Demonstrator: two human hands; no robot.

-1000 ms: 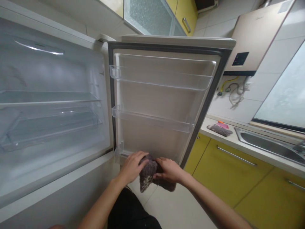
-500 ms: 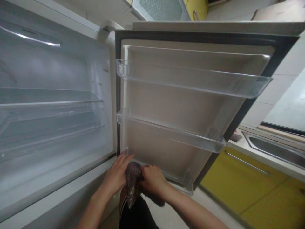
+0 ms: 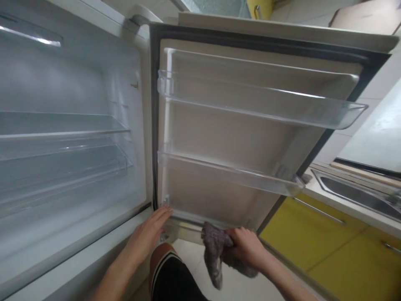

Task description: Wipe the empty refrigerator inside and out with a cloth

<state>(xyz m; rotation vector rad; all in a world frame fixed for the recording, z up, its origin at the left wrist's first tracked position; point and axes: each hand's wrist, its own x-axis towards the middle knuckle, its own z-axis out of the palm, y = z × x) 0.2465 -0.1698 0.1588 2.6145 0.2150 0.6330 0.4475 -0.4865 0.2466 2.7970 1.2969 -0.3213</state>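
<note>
A crumpled dark grey cloth (image 3: 214, 248) hangs from my right hand (image 3: 246, 246), whose fingers are wrapped round it. It is at the bottom edge of the open refrigerator door (image 3: 225, 133), by the lowest door rack. My left hand (image 3: 153, 228) has its fingers stretched out and holds nothing. Its fingertips are at the lower hinge-side corner of the door, by the end of the bottom rack; whether they press on it I cannot tell. Two clear door racks show above, the upper rack (image 3: 260, 102) and the middle rack (image 3: 228, 172).
To the left is the refrigerator's inside, with a glass shelf (image 3: 59, 125) and a clear drawer (image 3: 62, 179) below it. On the right are yellow cabinets (image 3: 310, 234) under a counter with a metal sink (image 3: 357, 194). My knee is below the door.
My right hand has carried the cloth to the right along the door's bottom edge, away from my left hand. My left hand stays near the hinge-side corner. The view has shifted slightly.
</note>
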